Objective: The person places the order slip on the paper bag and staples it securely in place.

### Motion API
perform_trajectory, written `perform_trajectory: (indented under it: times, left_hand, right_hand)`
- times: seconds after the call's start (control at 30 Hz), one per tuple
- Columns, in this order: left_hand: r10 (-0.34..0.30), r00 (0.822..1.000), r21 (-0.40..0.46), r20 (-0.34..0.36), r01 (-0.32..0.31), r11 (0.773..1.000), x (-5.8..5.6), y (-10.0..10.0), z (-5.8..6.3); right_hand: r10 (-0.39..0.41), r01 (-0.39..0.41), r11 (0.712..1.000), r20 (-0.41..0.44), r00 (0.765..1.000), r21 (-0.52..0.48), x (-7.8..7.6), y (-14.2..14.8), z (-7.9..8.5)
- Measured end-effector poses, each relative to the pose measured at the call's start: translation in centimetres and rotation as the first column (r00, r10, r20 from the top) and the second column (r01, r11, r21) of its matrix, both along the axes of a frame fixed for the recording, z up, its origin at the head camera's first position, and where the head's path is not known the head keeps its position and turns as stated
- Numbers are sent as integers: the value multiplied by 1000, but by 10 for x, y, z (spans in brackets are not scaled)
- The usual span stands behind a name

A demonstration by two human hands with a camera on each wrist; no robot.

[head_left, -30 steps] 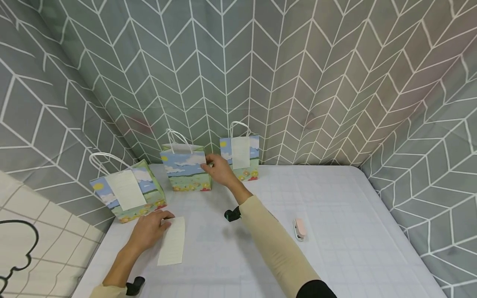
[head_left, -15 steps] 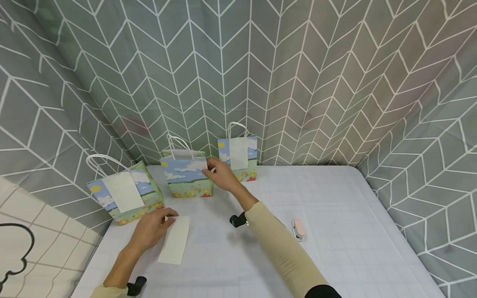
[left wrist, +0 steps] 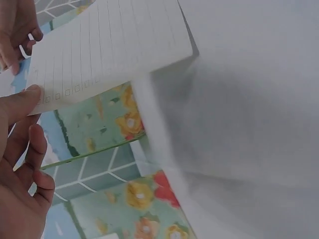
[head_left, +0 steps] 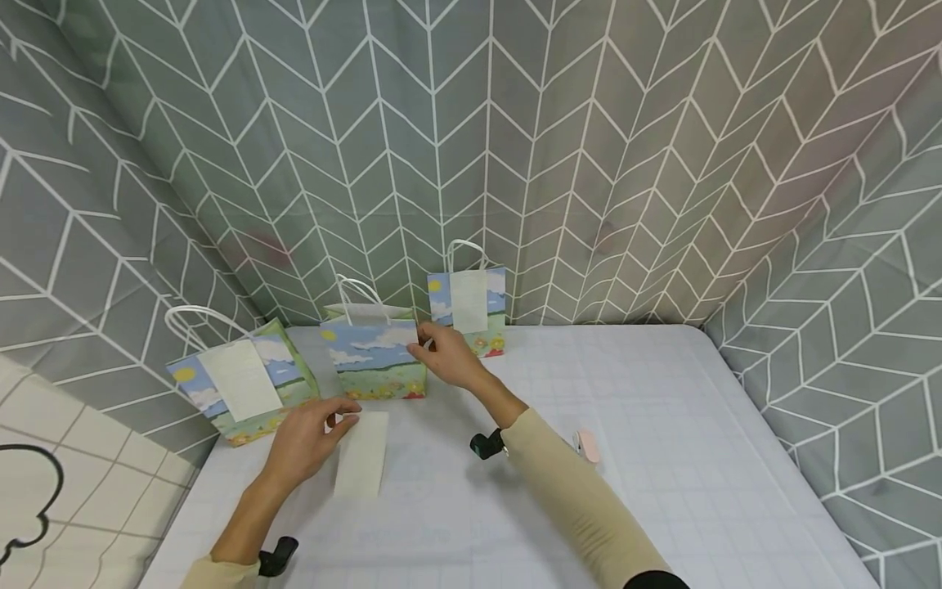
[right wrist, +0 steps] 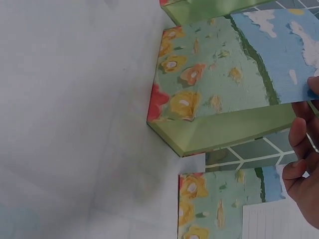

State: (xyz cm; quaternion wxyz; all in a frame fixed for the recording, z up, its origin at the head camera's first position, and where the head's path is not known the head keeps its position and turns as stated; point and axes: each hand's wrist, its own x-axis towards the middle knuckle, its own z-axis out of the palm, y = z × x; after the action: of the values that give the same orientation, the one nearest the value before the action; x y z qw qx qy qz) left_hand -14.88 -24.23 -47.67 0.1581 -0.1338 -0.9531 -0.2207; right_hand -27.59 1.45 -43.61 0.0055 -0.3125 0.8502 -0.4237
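Observation:
My left hand [head_left: 309,438] pinches a lined paper slip [head_left: 362,458] by its top edge. In the left wrist view the slip [left wrist: 114,50], with a row of small printed boxes, is lifted off the table between thumb and fingers. My right hand [head_left: 450,353] grips the right side edge of the middle paper gift bag [head_left: 375,364], which stands upright with white handles and a painted sky, meadow and flowers. The right wrist view shows the thumb on that bag's front [right wrist: 214,74] and the other fingers at its green side.
A matching bag [head_left: 294,372] with a paper slip on its front leans at the left. Another bag [head_left: 440,311], also bearing a slip, stands at the back. A pink stapler [head_left: 587,446] lies right of my right sleeve on the white table [head_left: 699,458].
The middle bag has come nearer and slightly right with my right hand. My left hand has lifted the slip and moved it up and right toward that bag.

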Motion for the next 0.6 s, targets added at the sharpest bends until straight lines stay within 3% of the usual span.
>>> perform_trajectory:
  times: [0.2, 0.37, 0.6]
  left_hand:
    - [1, 997, 33, -82, 1, 999, -1, 10, 10]
    - [-35, 985, 41, -167, 43, 998, -1, 17, 18]
    - [-77, 967, 70, -244, 97, 993, 2, 34, 37]
  right_hand:
    - [4, -4, 1000, -31, 1000, 1, 7, 17, 0]
    - [-4, 5, 1000, -66, 998, 15, 11, 26, -4]
    - [-4, 5, 1000, -72, 997, 11, 17, 35, -3]
